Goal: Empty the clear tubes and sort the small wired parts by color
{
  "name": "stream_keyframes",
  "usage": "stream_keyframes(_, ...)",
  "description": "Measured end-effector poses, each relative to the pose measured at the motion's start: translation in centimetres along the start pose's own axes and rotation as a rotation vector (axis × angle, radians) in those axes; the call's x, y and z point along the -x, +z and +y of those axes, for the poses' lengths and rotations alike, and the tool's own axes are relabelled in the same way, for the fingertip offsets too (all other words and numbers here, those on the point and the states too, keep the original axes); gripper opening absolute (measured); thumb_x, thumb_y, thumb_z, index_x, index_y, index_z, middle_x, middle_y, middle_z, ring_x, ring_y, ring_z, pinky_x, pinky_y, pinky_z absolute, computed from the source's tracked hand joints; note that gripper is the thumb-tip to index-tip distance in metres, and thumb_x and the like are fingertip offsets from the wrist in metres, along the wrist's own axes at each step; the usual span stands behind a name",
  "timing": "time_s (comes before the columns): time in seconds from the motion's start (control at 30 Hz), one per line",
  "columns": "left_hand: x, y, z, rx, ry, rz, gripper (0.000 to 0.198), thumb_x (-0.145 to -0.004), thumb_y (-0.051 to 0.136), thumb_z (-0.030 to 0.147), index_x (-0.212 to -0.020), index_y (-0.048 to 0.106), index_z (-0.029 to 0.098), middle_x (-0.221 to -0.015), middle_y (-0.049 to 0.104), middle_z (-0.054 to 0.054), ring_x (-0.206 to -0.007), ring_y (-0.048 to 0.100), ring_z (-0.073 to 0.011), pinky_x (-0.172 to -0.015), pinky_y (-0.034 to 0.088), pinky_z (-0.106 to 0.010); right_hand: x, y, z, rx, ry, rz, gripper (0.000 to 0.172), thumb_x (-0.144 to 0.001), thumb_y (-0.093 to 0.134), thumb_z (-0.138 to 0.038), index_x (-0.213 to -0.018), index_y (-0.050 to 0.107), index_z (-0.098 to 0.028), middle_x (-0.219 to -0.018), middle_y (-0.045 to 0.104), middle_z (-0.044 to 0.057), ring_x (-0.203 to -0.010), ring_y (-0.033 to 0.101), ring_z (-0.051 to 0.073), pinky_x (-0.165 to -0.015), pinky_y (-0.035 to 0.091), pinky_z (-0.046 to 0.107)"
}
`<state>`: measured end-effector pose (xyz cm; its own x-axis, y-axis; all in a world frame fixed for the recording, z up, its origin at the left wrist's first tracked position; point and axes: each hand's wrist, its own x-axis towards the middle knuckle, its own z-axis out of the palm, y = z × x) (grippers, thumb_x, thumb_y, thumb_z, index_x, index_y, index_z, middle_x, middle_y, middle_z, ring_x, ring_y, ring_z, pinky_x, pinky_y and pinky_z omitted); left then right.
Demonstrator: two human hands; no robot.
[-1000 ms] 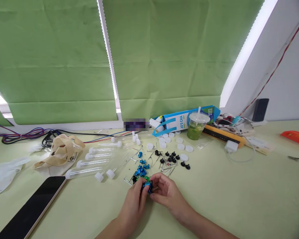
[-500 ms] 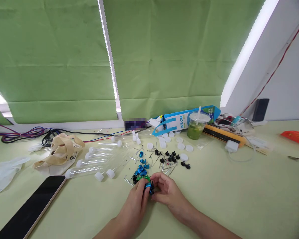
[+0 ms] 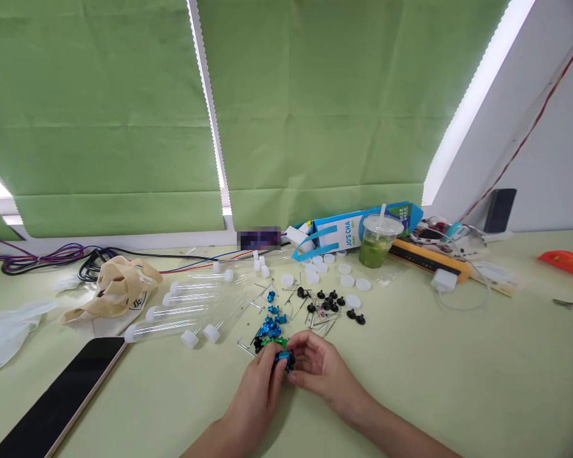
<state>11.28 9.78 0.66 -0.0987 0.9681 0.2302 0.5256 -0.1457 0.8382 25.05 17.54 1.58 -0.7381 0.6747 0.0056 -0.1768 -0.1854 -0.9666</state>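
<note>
My left hand [image 3: 258, 393] is closed, pinching a small blue-and-black metal part [image 3: 284, 360] between thumb and fingers. Around the right end of that part curl the fingers of my right hand [image 3: 325, 367], its thumb below; the exact contact is partly hidden. Just beyond my left fingertips lie a green part [image 3: 281, 341] and a pile of blue metal parts [image 3: 270, 327]. Several black round-headed pieces [image 3: 332, 301] are scattered further right, among thin metal rods and hex keys [image 3: 246, 346].
Clear tubes with white caps [image 3: 172, 327] lie left of the pile, near a beige cloth bag [image 3: 119, 286] and a large phone [image 3: 60, 397]. White discs [image 3: 347, 280], a cup of green drink [image 3: 376, 245], a blue bag [image 3: 337, 234] and an orange power strip [image 3: 417, 257] stand behind.
The blue-and-black part has turned slightly, and my right thumb and fingers have shifted a little at its right end. Everything else on the table stays in place.
</note>
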Motion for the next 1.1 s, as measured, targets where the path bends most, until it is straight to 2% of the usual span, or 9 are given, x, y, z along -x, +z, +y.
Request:
stream_keyframes(0.07,-0.01,-0.02,-0.06,0.008,-0.004,0.002,0.02,-0.092,0.033,0.03,-0.092,0.051,0.021,-0.084,0.061,-0.006,-0.075,0.056,-0.0179,-0.069,0.042,-0.028,0.05,0.1,-0.03,0.03,0.011,-0.002,0.035,-0.066,0.075,-0.03,-0.091,0.053,-0.018,-0.092,0.059,0.004,-0.088,0.057,0.017,-0.079,0.046,0.03)
stream_keyframes(0.23,-0.01,-0.12,0.03,0.019,0.006,-0.008,0.022,-0.092,0.032,0.03,-0.088,0.051,0.02,-0.078,0.059,-0.005,-0.069,0.054,-0.0169,-0.065,0.042,-0.026,0.28,0.22,0.21,0.077,0.072,-0.033,0.032,-0.074,0.066,-0.037,-0.095,0.05,-0.018,-0.073,0.058,0.0,-0.064,0.057,0.013,-0.057,0.047,0.027)
stream_keyframes(0.4,0.04,-0.24,0.11,0.007,0.01,-0.017,0.021,-0.092,0.032,0.029,-0.093,0.051,0.02,-0.085,0.06,-0.006,-0.077,0.055,-0.0177,-0.07,0.041,-0.027,0.25,0.04,0.03,0.132,-0.016,-0.019,0.036,-0.068,0.073,-0.028,-0.095,0.052,-0.019,-0.093,0.058,0.003,-0.083,0.057,0.014,-0.07,0.047,0.026)
stream_keyframes(0.53,0.1,-0.18,-0.14,-0.014,0.012,-0.031,0.022,-0.092,0.032,0.03,-0.09,0.051,0.02,-0.079,0.059,-0.005,-0.071,0.054,-0.0169,-0.067,0.041,-0.027,0.01,-0.31,-0.04,0.074,0.058,-0.052,0.029,-0.076,0.063,-0.037,-0.093,0.049,-0.018,-0.078,0.059,0.001,-0.065,0.059,0.013,-0.059,0.048,0.027)
stream_keyframes(0.67,-0.01,-0.25,-0.06,-0.008,0.017,-0.023,0.02,-0.092,0.033,0.029,-0.095,0.051,0.021,-0.087,0.06,-0.006,-0.079,0.055,-0.0177,-0.072,0.042,-0.027,-0.01,-0.51,-0.19,0.118,0.007,-0.033,0.031,-0.068,0.073,-0.029,-0.088,0.052,-0.017,-0.083,0.06,0.002,-0.078,0.058,0.013,-0.069,0.047,0.026)
stream_keyframes(0.73,-0.04,-0.33,0.04,-0.01,0.016,-0.023,0.021,-0.092,0.033,0.029,-0.095,0.052,0.021,-0.088,0.06,-0.006,-0.079,0.055,-0.018,-0.072,0.042,-0.028,0.01,-0.48,-0.21,0.116,-0.004,-0.007,0.032,-0.068,0.073,-0.031,-0.088,0.053,-0.017,-0.085,0.06,0.003,-0.079,0.059,0.013,-0.071,0.047,0.026)
stream_keyframes(0.87,0.02,-0.45,0.1,-0.014,0.02,-0.05,0.022,-0.092,0.032,0.029,-0.093,0.052,0.02,-0.084,0.06,-0.006,-0.076,0.055,-0.0175,-0.071,0.042,-0.028,-0.04,-0.45,-0.13,0.11,0.082,-0.033,0.03,-0.077,0.061,-0.042,-0.083,0.054,-0.014,-0.067,0.058,0.001,-0.059,0.059,0.013,-0.058,0.048,0.029)
stream_keyframes(1.0,0.01,-0.49,0.03,-0.018,0.014,-0.04,0.021,-0.092,0.034,0.029,-0.095,0.052,0.02,-0.086,0.06,-0.006,-0.079,0.056,-0.018,-0.072,0.042,-0.028,0.01,-0.53,-0.27,0.13,0.018,-0.046,0.035,-0.065,0.075,-0.029,-0.089,0.053,-0.016,-0.082,0.06,0.002,-0.077,0.059,0.014,-0.072,0.047,0.028)
stream_keyframes(1.1,-0.04,-0.48,0.0,-0.005,0.026,-0.033,0.02,-0.092,0.035,0.028,-0.095,0.053,0.02,-0.088,0.061,-0.006,-0.081,0.056,-0.0183,-0.073,0.042,-0.028,0.01,-0.57,-0.35,0.147,-0.003,-0.017,0.031,-0.071,0.07,-0.031,-0.092,0.054,-0.016,-0.086,0.059,0.003,-0.081,0.057,0.014,-0.075,0.047,0.028)
